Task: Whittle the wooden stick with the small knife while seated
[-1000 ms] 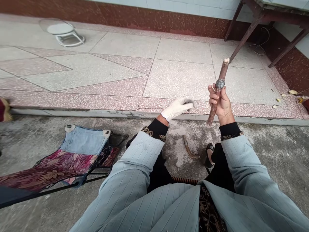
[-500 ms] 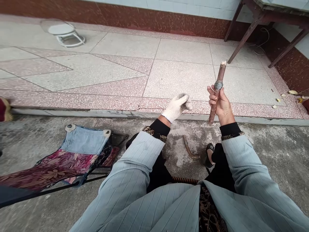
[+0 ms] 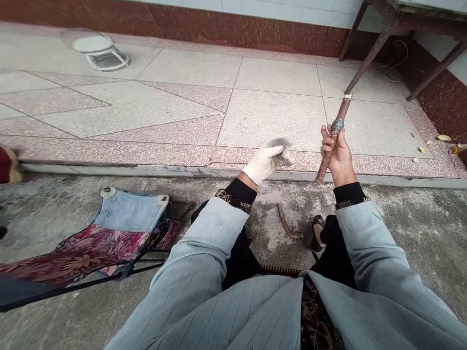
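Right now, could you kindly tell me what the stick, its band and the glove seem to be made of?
The stick looks like raw wood: rough brown bark, pale cut end. The band looks like wound wire, dull grey with fine coils. The glove looks like knitted cotton, matte white with a visible weave, though the fibre is uncertain.

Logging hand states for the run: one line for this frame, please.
left: white knit-gloved hand pinching small grey wisp | right: bare hand gripping brown bark-covered stick | stick: grey wire wrap just above right hand
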A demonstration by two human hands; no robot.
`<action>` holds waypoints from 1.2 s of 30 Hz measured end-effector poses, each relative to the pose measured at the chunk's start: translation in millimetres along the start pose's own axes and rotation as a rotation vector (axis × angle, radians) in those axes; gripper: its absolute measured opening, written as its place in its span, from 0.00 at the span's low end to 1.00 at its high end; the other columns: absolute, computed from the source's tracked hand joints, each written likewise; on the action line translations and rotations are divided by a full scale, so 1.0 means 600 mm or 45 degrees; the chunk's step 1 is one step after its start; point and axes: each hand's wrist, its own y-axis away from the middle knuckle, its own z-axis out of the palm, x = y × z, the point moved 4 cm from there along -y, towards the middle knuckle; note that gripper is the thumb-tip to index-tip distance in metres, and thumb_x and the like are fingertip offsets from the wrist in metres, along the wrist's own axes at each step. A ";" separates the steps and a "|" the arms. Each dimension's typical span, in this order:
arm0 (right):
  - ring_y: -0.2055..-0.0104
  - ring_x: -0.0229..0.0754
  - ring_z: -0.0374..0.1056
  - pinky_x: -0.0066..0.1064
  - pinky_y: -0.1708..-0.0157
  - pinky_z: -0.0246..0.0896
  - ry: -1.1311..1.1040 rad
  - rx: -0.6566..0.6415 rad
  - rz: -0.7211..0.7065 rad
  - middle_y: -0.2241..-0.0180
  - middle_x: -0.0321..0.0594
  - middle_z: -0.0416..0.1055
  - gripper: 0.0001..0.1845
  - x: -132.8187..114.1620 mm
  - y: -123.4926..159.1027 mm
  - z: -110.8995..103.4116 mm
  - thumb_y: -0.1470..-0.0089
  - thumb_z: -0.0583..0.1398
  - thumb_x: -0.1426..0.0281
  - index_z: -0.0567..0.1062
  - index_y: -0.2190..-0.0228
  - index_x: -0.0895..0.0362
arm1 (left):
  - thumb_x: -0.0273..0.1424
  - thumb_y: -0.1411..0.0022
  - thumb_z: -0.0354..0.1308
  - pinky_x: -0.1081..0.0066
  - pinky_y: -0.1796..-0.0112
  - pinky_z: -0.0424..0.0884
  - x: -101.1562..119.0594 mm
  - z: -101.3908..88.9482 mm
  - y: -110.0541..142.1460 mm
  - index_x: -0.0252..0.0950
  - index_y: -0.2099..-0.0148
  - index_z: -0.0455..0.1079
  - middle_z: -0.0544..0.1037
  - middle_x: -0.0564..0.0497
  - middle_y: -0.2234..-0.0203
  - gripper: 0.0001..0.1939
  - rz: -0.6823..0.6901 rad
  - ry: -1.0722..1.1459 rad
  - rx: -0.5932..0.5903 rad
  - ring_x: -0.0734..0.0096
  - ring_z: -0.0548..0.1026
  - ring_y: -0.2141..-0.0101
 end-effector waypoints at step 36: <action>0.74 0.30 0.61 0.22 0.84 0.57 0.322 -0.373 -0.060 0.47 0.43 0.72 0.25 0.022 0.026 0.051 0.52 0.66 0.49 0.76 0.58 0.53 | 0.26 0.46 0.56 0.75 0.73 0.68 -0.021 -0.022 -0.013 0.34 0.47 0.71 0.78 0.44 0.55 0.23 -0.017 -0.566 0.143 0.82 0.72 0.76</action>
